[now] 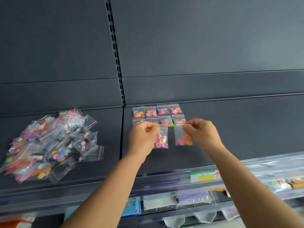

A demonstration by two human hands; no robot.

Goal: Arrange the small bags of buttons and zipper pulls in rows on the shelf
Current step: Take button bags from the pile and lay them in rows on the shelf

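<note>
Between the curled fingers [148, 128] of the left hand [142, 139] a small clear bag of pink and purple buttons [161, 138] is pinched by its red-striped top edge, so that the bag hangs below the fingertips over the dark shelf [238, 129]. Just to the right of it, a second bag of pink and orange buttons [183, 137] is pinched in the same way at its top right corner by the thumb and fingers of the right hand [202, 134], and the two bags are held side by side with a narrow gap between them. Directly beyond both sets of fingers, two rows of four button bags [158, 115] are laid flat against the back of the shelf, the nearer row partly hidden behind the knuckles. Well to the left of the left hand, a loose heap of bags [51, 145] holding buttons and zipper pulls is piled on the neighbouring shelf section. Below the wrists, a green and yellow price label [204, 176] is fixed on the clear front rail, and blurred packets are seen on the shelf underneath.
</note>
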